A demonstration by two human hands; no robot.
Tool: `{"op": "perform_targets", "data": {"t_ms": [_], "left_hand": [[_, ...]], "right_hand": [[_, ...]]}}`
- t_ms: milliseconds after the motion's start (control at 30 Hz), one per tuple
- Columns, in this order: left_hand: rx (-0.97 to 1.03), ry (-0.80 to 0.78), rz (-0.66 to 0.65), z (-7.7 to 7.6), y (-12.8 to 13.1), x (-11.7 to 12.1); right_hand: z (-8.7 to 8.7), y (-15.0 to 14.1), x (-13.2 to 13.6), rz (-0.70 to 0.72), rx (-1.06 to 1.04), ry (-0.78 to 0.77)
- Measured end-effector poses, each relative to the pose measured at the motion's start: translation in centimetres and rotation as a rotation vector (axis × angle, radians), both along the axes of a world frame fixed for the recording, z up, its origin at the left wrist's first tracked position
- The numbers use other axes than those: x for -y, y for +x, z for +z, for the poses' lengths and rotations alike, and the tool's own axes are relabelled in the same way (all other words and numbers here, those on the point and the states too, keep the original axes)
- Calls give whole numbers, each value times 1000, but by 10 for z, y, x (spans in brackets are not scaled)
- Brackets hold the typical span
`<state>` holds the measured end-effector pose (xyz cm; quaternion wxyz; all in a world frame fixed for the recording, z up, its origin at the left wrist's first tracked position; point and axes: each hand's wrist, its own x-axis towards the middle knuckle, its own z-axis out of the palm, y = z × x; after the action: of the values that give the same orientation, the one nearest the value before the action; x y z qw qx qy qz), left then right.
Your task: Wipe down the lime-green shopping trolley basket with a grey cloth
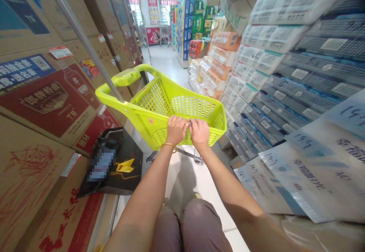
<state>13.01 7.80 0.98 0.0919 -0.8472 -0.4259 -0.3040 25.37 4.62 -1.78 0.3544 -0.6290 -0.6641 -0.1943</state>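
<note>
A lime-green plastic shopping cart (139, 121) with a lattice basket stands sideways across the aisle, its handle end to the left. No goods show in the part of the basket I can see. My left hand (176, 129), with a gold bangle at the wrist, is closed over the basket's near upper rim. Right beside it, my right hand (199, 132) grips the same rim, knuckles up. Both arms are stretched forward above my knees. Dark wheels (150, 157) show below the basket.
Stacked cartons (37, 92) line the left side, with a black bag (114, 138) near the cart. A metal pole (82, 35) slants down to the cart's handle. Packaged goods (256, 65) and printed packs with handwritten prices (310, 168) rise on the right. Tiled floor (162, 56) runs ahead.
</note>
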Motion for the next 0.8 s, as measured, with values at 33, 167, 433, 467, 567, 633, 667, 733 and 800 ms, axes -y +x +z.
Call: {"op": "perform_targets", "data": {"t_ms": [33, 167, 433, 467, 567, 633, 667, 733, 800], "left_hand": [[0, 1, -7, 0, -2, -3], [16, 24, -38, -3, -10, -18], [49, -10, -84, -2, -26, -39], [59, -8, -79, -2, -27, -40], [83, 7, -29, -2, -28, -38], [101, 21, 11, -2, -25, -31], [103, 28, 10, -2, -21, -26], [87, 35, -55, -3, -8, -14], [24, 10, -223, -6, 8, 1]], "right_hand": [[-2, 5, -1, 10, 35, -1], [-9, 23, -1, 1, 86, 16], [-17, 40, 14, -39, 42, 32], [-17, 40, 17, -45, 22, 30], [-14, 35, 22, -48, -61, 22], [-10, 29, 24, -42, -114, 14], [-8, 26, 25, -41, -135, 11], [-4, 21, 26, -39, -164, 6], [-1, 17, 26, -33, -191, 3]]}}
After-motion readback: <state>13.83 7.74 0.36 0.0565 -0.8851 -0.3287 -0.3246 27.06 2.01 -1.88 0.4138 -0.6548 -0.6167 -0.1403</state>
